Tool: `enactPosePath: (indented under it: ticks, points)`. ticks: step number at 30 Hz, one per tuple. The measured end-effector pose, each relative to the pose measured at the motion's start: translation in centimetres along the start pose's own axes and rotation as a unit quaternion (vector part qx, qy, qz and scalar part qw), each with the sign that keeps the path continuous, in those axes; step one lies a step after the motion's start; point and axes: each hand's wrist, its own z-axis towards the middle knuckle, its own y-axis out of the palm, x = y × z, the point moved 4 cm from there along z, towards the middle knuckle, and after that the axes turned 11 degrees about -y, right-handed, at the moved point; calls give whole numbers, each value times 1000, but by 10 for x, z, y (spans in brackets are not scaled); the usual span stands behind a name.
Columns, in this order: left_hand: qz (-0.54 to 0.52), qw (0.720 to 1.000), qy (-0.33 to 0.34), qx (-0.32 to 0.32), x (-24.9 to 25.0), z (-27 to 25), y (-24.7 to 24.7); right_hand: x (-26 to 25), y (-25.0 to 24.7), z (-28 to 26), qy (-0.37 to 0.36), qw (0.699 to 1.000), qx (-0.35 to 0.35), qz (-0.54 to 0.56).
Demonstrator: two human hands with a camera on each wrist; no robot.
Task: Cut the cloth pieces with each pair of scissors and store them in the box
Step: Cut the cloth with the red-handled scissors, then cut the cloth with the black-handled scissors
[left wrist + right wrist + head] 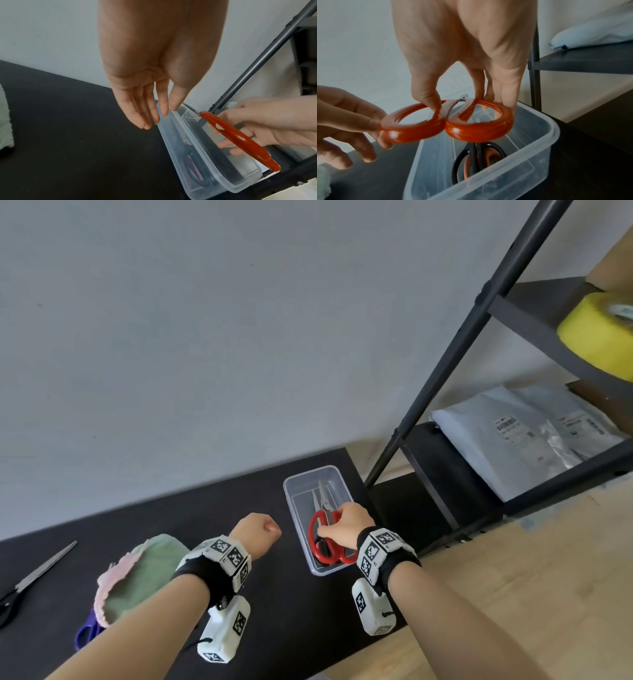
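My right hand (pixel 346 522) grips a pair of red-handled scissors (pixel 317 546) by its loops, blades pointing away, just above a clear plastic box (pixel 291 508). In the right wrist view the thumb and fingers pinch the red scissors (pixel 471 129) over the box (pixel 539 148), where black-and-orange scissors (pixel 479 159) lie. My left hand (pixel 150 111) hangs open beside the box's left rim (pixel 188 135), holding nothing and apart from the red scissors (pixel 240 138). Green and pink cloth pieces (pixel 137 573) lie on the black table at the left.
Long black scissors (pixel 34 573) lie at the far left, and purple handles (pixel 85 635) poke out from under the cloth. A dark metal shelf rack (pixel 445 392) stands right of the box, holding a yellow tape roll (pixel 596 337) and plastic parcels (pixel 513 440).
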Motion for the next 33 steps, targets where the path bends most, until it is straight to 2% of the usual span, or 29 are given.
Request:
enactPosePath:
  ticks: [6, 15, 25, 33]
  points:
    - [30, 998, -48, 2, -6, 11, 12, 8, 9, 18, 3, 999, -32, -28]
    - [51, 995, -82, 0, -14, 13, 26, 12, 23, 28, 2, 993, -50, -111]
    - [111, 991, -76, 30, -28, -1, 12, 5, 18, 21, -19, 990, -37, -132]
    - [138, 987, -44, 64, -54, -29, -27, -45, 17, 2, -69, 982, 2, -175]
